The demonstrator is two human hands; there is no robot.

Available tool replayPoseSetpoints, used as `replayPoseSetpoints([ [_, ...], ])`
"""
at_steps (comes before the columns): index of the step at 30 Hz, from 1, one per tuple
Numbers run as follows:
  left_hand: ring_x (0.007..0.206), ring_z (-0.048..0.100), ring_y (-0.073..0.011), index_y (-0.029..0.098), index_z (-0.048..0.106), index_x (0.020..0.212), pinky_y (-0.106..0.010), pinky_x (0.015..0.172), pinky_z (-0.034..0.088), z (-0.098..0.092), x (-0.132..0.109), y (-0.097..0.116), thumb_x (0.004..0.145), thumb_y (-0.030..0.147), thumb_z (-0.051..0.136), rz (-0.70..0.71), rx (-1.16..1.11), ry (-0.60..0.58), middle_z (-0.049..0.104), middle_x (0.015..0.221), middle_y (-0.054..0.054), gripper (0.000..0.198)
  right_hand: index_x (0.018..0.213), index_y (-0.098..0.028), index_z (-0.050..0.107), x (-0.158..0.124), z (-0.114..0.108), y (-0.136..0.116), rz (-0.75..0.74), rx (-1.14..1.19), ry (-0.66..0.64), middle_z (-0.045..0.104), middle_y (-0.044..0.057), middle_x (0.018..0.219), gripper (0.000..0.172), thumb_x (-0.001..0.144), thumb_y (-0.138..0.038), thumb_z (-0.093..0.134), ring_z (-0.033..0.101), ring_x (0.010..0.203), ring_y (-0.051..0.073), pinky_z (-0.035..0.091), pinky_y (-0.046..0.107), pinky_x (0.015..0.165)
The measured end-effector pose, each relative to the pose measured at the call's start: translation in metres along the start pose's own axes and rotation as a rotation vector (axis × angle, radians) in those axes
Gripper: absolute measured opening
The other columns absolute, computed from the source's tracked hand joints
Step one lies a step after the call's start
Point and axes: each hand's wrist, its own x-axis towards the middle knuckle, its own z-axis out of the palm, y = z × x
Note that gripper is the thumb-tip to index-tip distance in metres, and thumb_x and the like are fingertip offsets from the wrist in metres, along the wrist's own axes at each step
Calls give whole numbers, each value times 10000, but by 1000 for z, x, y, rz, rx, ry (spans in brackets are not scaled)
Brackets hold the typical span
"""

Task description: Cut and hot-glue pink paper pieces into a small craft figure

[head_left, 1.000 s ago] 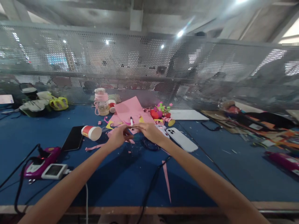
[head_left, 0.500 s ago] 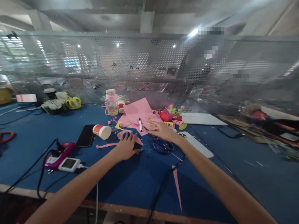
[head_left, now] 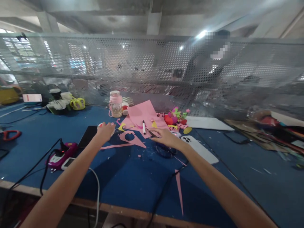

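Observation:
My left hand (head_left: 105, 132) has its fingers closed over a small white cup with a red band (head_left: 112, 131), which lies on its side and is mostly hidden. Thin dark scissors (head_left: 151, 133) point left from the closed fingers of my right hand (head_left: 163, 138); only their blades show. Just beyond them a black-capped white marker (head_left: 143, 127) rests on pink paper sheets (head_left: 142, 111). Between my hands lies a pink paper offcut (head_left: 136, 141) with a round hole, and a long pink strip (head_left: 116, 146) is beside it.
A pink-topped bottle (head_left: 115, 104) stands at the back. Colourful pompom-like ornaments (head_left: 174, 117) sit right of the paper. A white phone (head_left: 201, 150) is near my right forearm, a dark phone (head_left: 87, 136) near my left. Cables run past a purple power strip (head_left: 63, 155).
My left hand has left the pink offcut and moved left onto the cup, uncovering the round hole. My right hand has drawn slightly back, its fingers closing on the scissors.

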Motion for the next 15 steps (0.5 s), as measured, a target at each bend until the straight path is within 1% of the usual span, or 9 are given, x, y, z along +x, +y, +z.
replayPoseSetpoints([
  [3,1094,448,-339,217,430,1226,-428,828,403,-2,2,6,634,75,520,-38,52,6,516,1182,-135,616,1158,-188,549,-1,5,-5,-30,61,48,588,90,1161,414,755,-285,555,545,1059,247,408,388,900],
  [5,1085,463,-328,205,366,1267,-407,830,406,-7,4,11,653,118,518,-63,56,37,488,1212,-136,638,1202,-173,505,-2,15,-11,-53,58,48,551,104,1207,468,759,-316,550,512,1105,245,385,398,931],
  [8,1064,486,-333,187,301,1296,-401,818,416,-17,11,17,662,194,531,-115,30,110,479,1210,-152,675,1304,-131,371,-4,36,-22,-110,-10,-40,417,144,1328,608,754,-316,553,406,1207,255,338,410,979],
  [10,1023,518,-347,160,304,1293,-414,804,422,-23,15,20,664,249,541,-157,0,126,489,1187,-176,678,1320,-91,332,-3,48,-29,-144,-83,-109,377,173,1347,640,752,-288,555,375,1228,264,338,393,979],
  [11,1006,529,-354,147,309,1289,-422,799,423,-25,16,21,667,278,544,-172,-14,121,492,1179,-187,678,1322,-85,323,-2,53,-31,-144,-125,-142,408,180,1325,624,770,-285,532,418,1195,266,367,383,951],
  [13,997,539,-359,137,317,1283,-428,797,422,-25,17,22,675,314,541,-188,-28,107,497,1172,-193,672,1323,-89,321,2,59,-34,-120,-216,-197,531,177,1212,563,804,-243,477,536,1071,256,431,348,858],
  [15,1011,534,-350,146,314,1284,-418,804,422,-21,16,21,687,295,533,-193,-19,103,503,1165,-181,653,1309,-101,350,5,62,-33,-89,-282,-222,620,163,1078,509,810,-154,434,606,940,240,454,313,776],
])
